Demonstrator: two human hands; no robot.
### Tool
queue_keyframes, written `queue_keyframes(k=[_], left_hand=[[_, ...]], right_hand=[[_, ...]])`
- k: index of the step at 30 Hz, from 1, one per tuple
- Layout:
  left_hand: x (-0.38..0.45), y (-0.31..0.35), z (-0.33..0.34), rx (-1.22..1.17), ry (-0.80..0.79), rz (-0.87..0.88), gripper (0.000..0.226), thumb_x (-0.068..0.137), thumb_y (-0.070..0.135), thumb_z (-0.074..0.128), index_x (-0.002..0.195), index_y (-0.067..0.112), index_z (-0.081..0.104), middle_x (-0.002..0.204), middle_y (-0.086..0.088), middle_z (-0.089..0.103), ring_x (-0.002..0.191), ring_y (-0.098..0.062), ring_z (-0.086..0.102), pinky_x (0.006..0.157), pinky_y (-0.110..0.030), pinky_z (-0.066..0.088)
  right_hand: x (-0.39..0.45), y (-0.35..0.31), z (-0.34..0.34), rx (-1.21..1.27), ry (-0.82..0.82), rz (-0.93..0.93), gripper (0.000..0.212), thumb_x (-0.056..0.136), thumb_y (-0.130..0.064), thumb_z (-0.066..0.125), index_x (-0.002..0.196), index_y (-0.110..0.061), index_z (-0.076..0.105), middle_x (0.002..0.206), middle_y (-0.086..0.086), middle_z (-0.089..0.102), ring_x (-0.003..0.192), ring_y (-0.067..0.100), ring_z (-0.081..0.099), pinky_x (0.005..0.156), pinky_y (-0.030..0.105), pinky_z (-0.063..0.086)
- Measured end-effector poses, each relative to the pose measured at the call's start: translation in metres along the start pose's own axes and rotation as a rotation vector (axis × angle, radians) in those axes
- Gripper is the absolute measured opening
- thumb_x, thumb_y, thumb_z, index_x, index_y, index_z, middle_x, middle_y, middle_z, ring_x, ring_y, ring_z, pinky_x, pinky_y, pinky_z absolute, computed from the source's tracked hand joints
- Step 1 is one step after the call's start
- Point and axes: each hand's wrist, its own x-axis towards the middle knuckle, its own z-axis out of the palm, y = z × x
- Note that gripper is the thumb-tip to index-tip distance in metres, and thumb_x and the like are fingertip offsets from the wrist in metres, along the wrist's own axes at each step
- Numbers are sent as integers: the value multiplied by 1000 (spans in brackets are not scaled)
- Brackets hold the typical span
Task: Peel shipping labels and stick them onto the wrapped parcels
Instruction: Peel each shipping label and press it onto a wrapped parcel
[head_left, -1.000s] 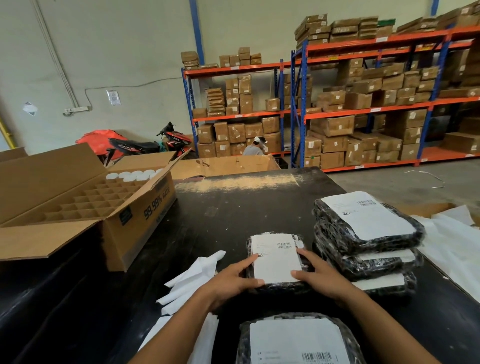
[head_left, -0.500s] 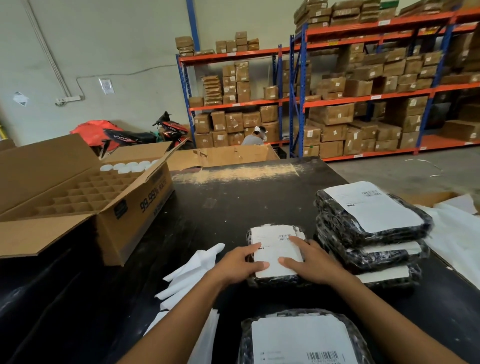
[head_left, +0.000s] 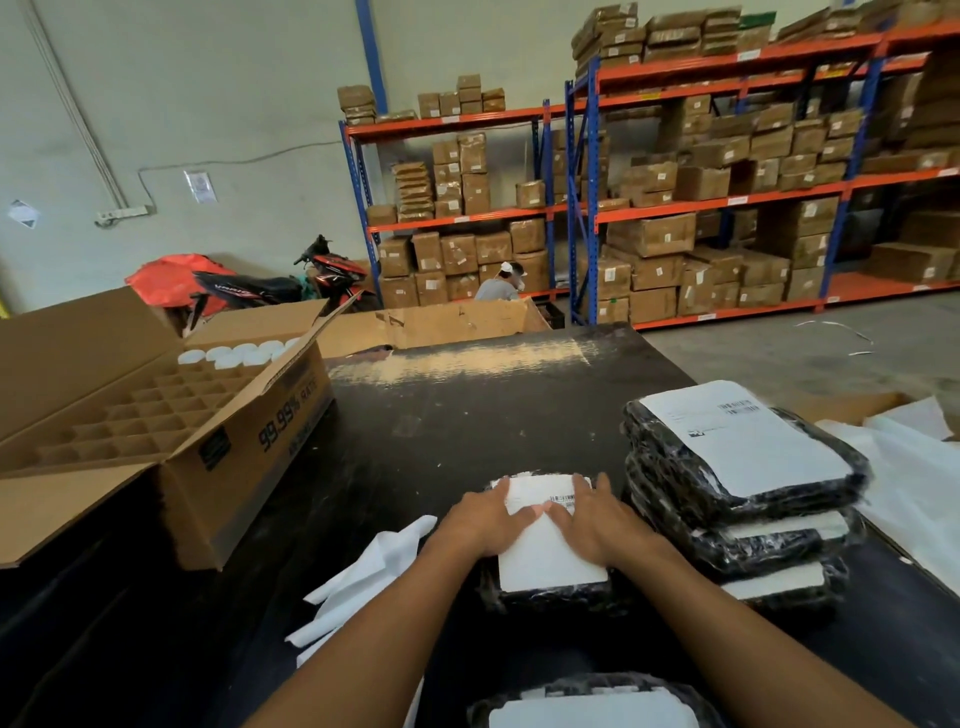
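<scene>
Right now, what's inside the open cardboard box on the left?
The cardboard box holds a cardboard divider grid; white round caps fill the far row. The nearer cells' bottoms are hidden.

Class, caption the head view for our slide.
Both hands press a white shipping label flat onto a black wrapped parcel.

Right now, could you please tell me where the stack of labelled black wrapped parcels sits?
In the head view, the stack of labelled black wrapped parcels sits on the black table, right of the right hand.
</scene>
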Motion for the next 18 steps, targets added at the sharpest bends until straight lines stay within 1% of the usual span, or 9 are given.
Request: queue_keyframes(k=[1,3,6,8,10,12,14,16,18], left_hand=[[3,-2,0,17,10,-3,76,91,66,33,153,28,11,157,-9,29,139,-32,34,110,-39,33],[7,-6,1,34,10,-4,73,93,62,34,153,26,12,157,-8,29,140,-31,33,110,-39,32],[10,-4,-4,24,-4,-4,72,95,57,35,153,22,12,157,-8,29,141,-30,31,110,-38,31],[8,-3,-6,14,7,16,67,97,53,34,153,22,14,157,-7,28,142,-29,29,112,-38,30],[4,-6,-4,-26,37,29,61,100,48,32,153,23,16,156,-7,30,143,-30,28,113,-38,28],[-5,-13,3,-127,86,41,58,100,44,36,152,25,20,153,-5,38,140,-28,34,111,-36,31],[-16,-19,12,-273,114,61,57,96,43,46,148,30,26,144,2,50,130,-22,47,104,-31,39],[-25,-22,20,-398,105,73,62,89,44,57,144,32,31,137,8,55,124,-17,53,101,-29,42],[-30,-23,25,-489,120,58,62,84,43,63,139,32,39,133,10,58,120,-14,56,103,-32,44]], right_hand=[[1,0,1,17,-3,17,71,96,-52,30,151,-13,8,158,21,-5,141,40,24,114,43,25],[3,-1,-1,32,-34,46,73,96,-52,32,151,-12,5,157,23,-3,142,40,22,115,44,24],[7,1,-9,44,-78,42,72,95,-54,33,152,-25,0,157,24,1,143,39,20,115,46,23],[6,4,-11,68,-72,19,66,95,-54,32,151,-31,5,158,21,1,144,37,17,116,44,20],[5,9,-9,125,-53,15,60,98,-49,29,151,-30,9,159,18,3,147,33,11,116,43,16],[2,11,-5,181,-37,19,59,100,-44,28,152,-25,8,158,17,12,147,30,8,116,41,16],[-2,13,-1,224,-16,33,62,99,-43,32,151,-21,8,154,19,25,143,32,21,114,39,24],[-7,15,2,271,9,47,72,93,-48,43,150,-18,10,147,19,39,134,33,38,108,38,34],[-12,16,4,287,-5,53,83,85,-53,51,149,-20,8,145,16,42,130,33,43,105,38,38]])
